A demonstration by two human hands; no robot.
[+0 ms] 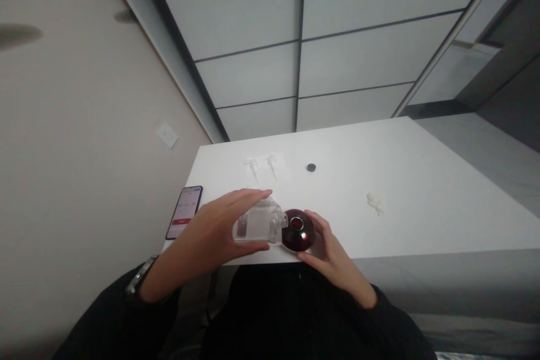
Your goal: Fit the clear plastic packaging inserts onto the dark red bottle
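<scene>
R hand (331, 259): I'm gripping round, glassy dark-red bottle (300, 241), mouth up
L hand (217, 228): gripping clear, boxy bottle (258, 225), tipped, neck nr red mouth
White tabletop (422, 180): round black disc (311, 167)

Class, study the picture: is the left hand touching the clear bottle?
Touching: the head view shows the left hand holding the tilted clear bottle between thumb and fingers.

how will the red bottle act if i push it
The red bottle could be slippery, judging by its glossy surface. Its rounded sides suggest it might roll if knocked over. Its mouth looks uncapped, so any contents would probably spill.
</scene>
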